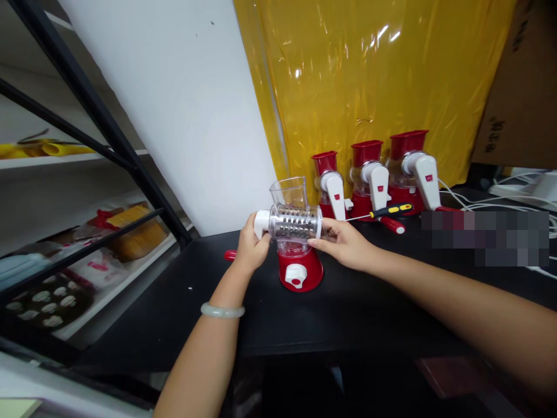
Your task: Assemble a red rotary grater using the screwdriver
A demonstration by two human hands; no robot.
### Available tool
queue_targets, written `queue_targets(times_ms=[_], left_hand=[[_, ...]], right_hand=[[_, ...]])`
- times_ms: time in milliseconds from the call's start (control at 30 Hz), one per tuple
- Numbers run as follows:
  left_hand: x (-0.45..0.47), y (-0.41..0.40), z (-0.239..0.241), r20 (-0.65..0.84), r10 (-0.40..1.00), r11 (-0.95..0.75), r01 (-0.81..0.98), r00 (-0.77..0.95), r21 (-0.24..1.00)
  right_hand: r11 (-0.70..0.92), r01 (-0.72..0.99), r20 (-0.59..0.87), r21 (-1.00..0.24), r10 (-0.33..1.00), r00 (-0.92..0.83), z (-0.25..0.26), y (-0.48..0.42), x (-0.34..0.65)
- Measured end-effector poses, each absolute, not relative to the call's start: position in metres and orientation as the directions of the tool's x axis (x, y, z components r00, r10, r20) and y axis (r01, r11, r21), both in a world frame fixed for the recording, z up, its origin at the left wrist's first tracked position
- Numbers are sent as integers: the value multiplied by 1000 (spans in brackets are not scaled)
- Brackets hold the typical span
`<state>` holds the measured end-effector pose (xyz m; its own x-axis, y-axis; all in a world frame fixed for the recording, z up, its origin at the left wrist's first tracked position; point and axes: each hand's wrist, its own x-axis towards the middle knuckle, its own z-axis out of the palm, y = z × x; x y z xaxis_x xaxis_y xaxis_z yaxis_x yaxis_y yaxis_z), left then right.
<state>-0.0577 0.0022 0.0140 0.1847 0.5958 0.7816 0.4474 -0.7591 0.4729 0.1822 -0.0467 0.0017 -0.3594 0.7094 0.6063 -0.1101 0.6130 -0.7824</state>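
Observation:
A rotary grater stands on the black table (209, 302): red base (300, 273), clear hopper (288, 193) and a perforated metal drum (296, 222) lying crosswise. My left hand (251, 247) is closed around the white end of the drum on its left side. My right hand (346, 241) grips the drum's right end and also holds a screwdriver (385, 212) with a black and yellow handle, its shaft running back toward the hand.
Three assembled red and white graters (374, 177) stand in a row behind, against a yellow plastic sheet (374, 75). White cables (500, 203) lie at the right. A black metal shelf rack (100, 232) with packaged goods is at the left.

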Motion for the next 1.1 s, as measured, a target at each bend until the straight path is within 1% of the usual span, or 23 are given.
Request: queue_targets(times_ms=[200,500,700,800,933,1033,1100], left_hand=[[-58,2,14,785,593,-757,457,178,468],[-65,3,13,684,690,-718,341,236,607],[-63,3,12,659,717,-695,312,228,648],[-63,0,16,659,714,-695,353,237,626],[-64,-6,26,678,673,-725,445,297,525],[-64,-9,31,698,637,-749,475,327,461],[-64,-9,30,702,634,-755,456,325,471]], right_hand=[[590,-78,575,-804,738,-352,4,-49,183],[567,-97,562,-818,751,-346,2,-48,184],[553,-105,553,-826,762,-337,5,-49,184],[546,-104,547,-831,770,-328,5,-49,184],[544,-82,539,-835,780,-318,6,-50,185],[542,-74,532,-837,776,-339,7,-50,186],[540,-78,530,-838,773,-348,7,-50,186]])
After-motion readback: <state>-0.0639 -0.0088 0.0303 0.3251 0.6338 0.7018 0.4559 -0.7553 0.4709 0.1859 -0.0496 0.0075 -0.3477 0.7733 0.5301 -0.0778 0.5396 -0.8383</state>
